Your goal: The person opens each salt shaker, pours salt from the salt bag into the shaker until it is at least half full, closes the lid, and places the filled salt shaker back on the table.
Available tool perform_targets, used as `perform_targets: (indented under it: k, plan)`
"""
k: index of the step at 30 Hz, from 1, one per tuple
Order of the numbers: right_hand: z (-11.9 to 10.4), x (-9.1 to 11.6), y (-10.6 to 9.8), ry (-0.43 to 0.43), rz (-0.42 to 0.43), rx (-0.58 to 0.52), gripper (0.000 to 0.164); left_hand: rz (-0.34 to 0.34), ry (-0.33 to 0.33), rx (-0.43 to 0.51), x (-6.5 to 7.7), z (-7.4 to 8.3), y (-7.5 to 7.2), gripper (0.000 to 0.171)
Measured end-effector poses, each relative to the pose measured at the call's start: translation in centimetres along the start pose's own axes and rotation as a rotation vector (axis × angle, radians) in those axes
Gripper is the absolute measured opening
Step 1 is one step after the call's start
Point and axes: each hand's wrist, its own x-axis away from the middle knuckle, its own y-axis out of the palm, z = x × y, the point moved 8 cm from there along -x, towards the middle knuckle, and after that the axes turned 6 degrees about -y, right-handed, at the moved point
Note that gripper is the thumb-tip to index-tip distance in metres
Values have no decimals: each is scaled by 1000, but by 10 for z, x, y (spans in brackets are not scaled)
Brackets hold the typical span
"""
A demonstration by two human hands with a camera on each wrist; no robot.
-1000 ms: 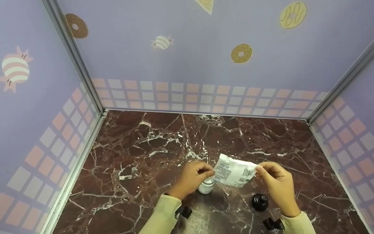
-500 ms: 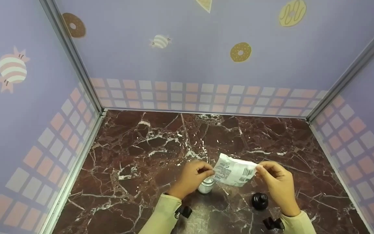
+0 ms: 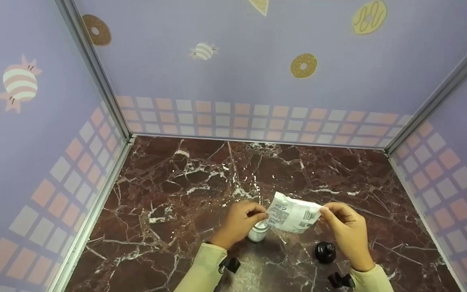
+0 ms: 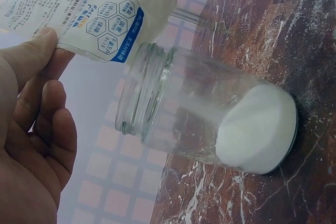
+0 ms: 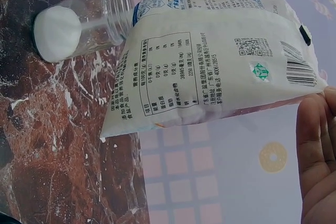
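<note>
Your left hand (image 3: 239, 223) pinches the white bag (image 3: 292, 215) at its left edge, thumb against finger; your right hand (image 3: 347, 233) pinches its far right corner. The bag tilts at the mouth of the glass jar (image 3: 258, 234), white powder (image 4: 257, 129) streaming inside. A round black object (image 3: 324, 252) sits right of the jar.

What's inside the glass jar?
White powder lies at the bottom of the glass jar, with a pale stream above it. Anything buried in the powder is hidden.
</note>
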Motion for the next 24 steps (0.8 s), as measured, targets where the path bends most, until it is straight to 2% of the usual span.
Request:
perform_targets:
  k: [6, 24]
  plan:
    - [0, 1, 0, -16, -3, 18, 6, 14, 31, -6, 1, -1, -1, 14]
    - [-1, 0, 3, -44, -37, 52, 8, 19, -13, 14, 2, -5, 0, 11]
